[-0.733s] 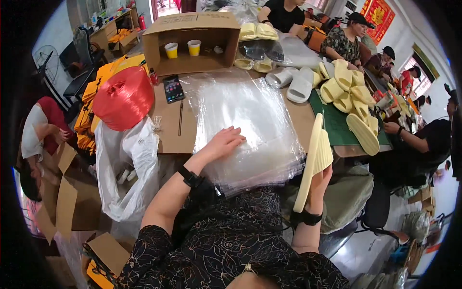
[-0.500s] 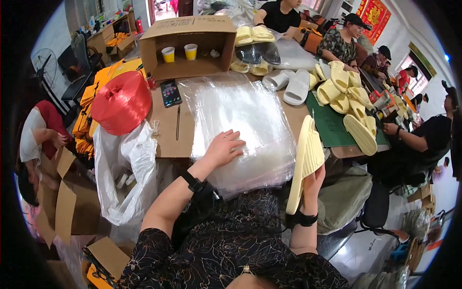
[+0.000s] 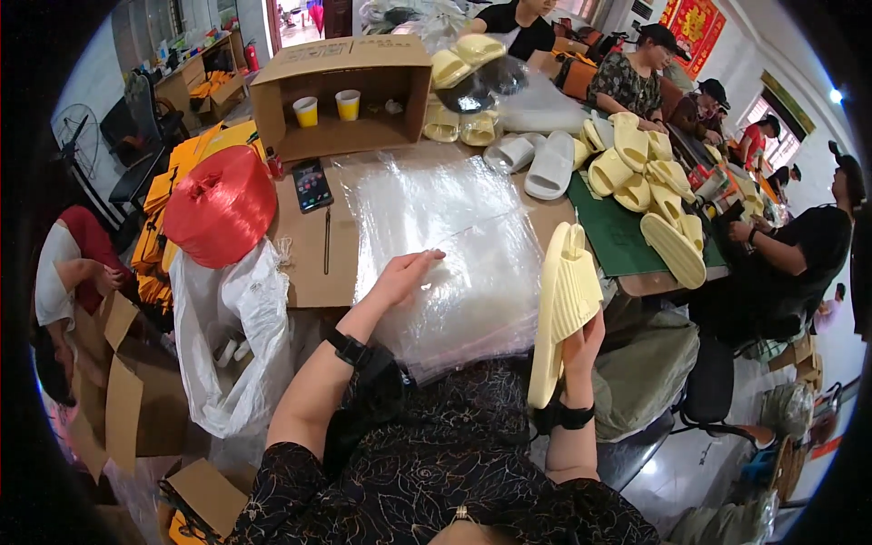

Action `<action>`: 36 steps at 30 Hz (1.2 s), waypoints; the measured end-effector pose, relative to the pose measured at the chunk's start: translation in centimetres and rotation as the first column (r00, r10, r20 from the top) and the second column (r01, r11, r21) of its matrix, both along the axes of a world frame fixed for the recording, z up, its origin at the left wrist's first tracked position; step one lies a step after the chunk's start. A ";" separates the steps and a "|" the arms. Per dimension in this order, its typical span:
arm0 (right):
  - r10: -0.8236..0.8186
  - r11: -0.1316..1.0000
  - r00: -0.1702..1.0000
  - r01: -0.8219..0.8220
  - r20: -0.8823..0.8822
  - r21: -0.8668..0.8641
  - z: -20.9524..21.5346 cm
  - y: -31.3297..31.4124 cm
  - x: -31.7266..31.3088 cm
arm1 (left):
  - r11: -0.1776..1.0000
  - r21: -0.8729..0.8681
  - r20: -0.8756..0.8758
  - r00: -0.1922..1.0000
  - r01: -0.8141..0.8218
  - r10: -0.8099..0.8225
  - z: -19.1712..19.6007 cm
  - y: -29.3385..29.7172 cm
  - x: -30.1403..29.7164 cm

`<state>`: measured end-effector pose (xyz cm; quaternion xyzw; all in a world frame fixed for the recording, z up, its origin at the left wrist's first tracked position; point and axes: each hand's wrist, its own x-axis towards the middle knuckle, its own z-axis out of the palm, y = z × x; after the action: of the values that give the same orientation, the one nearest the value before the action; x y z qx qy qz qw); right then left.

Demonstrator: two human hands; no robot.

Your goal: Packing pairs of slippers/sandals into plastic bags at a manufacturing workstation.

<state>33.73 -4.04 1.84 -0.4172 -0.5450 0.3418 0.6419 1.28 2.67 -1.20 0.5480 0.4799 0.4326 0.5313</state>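
Note:
On the table before me lies a stack of clear plastic bags (image 3: 463, 313). My left hand (image 3: 401, 276) is over its middle, fingers drawn together in a pinch at a thin edge of the top bag. To the right of the stack, a pale yellow slide slipper (image 3: 561, 304) with a ribbed strap stands nearly upright in my right hand (image 3: 583, 350). My right fingers wrap its lower part from the right and are partly hidden by it. Whether a second slipper is pressed against it, I cannot tell.
Yellow slippers (image 3: 668, 186) pile on a green mat (image 3: 604, 250); grey slippers (image 3: 550, 166) lie beside them. A cardboard box (image 3: 341, 56) holds two cups. A phone (image 3: 312, 185), a pen (image 3: 327, 242) and red twine (image 3: 221, 207) are at left. Other people sit around.
My left hand has gone from lying spread on the bags to pinching, moving slightly left. The slipper in my right hand has turned a little, showing more of its strap.

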 end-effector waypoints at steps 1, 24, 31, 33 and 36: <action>0.000 1.000 1.000 0.000 0.001 0.002 0.1 -0.1 -0.1 | 1.000 0.002 0.001 1.000 0.000 0.000 -0.2 0.0 0.0; 0.026 0.997 0.430 -0.080 0.902 0.009 2.5 -1.2 -5.9 | 0.957 0.139 -0.299 0.932 0.254 -0.204 5.1 -2.4 1.6; 0.007 0.999 0.495 -0.046 0.869 0.019 2.3 1.0 -8.4 | 0.786 0.460 -0.580 0.810 0.414 -0.087 6.4 -3.4 2.4; 0.078 0.996 0.484 -0.003 0.871 -0.088 2.1 2.4 -9.0 | 0.753 0.505 -0.577 0.814 0.422 -0.069 7.0 -3.8 2.2; -0.035 0.999 0.395 -0.002 0.918 0.039 0.6 3.5 -9.2 | 0.744 0.500 -0.546 0.828 0.444 -0.128 7.8 -4.1 2.5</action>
<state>24.57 -0.51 2.47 -0.5311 -0.8096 0.0406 0.2466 3.79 -1.45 6.56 0.8468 0.3374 0.3242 0.2529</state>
